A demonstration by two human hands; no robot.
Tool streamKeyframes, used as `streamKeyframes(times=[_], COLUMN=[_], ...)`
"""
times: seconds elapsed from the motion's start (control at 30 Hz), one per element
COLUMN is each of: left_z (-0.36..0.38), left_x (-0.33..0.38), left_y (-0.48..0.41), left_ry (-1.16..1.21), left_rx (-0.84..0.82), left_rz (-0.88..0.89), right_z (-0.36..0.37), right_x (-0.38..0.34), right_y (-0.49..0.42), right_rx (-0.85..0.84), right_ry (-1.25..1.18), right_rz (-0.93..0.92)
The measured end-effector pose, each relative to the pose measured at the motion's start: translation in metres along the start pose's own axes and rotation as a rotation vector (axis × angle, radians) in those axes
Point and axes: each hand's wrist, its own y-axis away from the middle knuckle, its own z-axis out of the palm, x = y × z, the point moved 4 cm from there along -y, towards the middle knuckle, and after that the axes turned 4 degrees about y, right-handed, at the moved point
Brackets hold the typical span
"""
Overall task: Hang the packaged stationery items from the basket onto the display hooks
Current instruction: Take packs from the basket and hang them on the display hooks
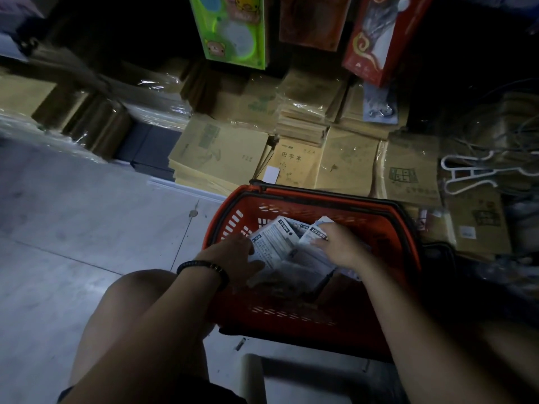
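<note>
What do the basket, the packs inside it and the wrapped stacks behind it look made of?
Basket: moulded red plastic, fairly matt, as its slotted walls suggest.
Packs: printed white card, possibly with clear film; too dim to be sure.
Exercise-book stacks: tan paper covers under glossy clear wrap, shown by bright creased highlights.
</note>
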Motion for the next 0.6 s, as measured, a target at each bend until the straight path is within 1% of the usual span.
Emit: streamKeyframes(times=[0.1,0.17,0.27,0.33,0.47,0.53,0.6], left_z=[-0.003,-0.005,-0.005,-0.005,-0.004,-0.004,-0.004], left_x=[0.002,0.002,0.000,-0.001,-0.007,-0.009,-0.008], left_y=[0.000,0.002,0.000,-0.001,-0.005,-0.006,-0.006], left_ry=[0.017,0.009,-0.020,-0.036,-0.050,-0.044,-0.042], left_rx=[0.005,0.016,0.019,0.005,-0.008,0.006,0.003], left_rz=[0.018,0.016,0.009,0.015,0.014,0.009,0.011], right_z=[-0.013,-0.022,-0.033,-0.019,0.039,0.072,0.088], right_x=[0.004,0.009,-0.001,-0.014,-0.024,-0.007,-0.005], right_y=[-0.001,-0.003,-0.009,-0.014,-0.011,-0.016,-0.014], right_rx=[-0.006,-0.046,-0.054,-0.039,0.019,0.059,0.098], right_ry=[-0.025,-0.059,-0.106,-0.138,-0.204,-0.237,-0.202], right_rz=[0.013,0.047,0.058,0.088,0.161,0.240,0.347])
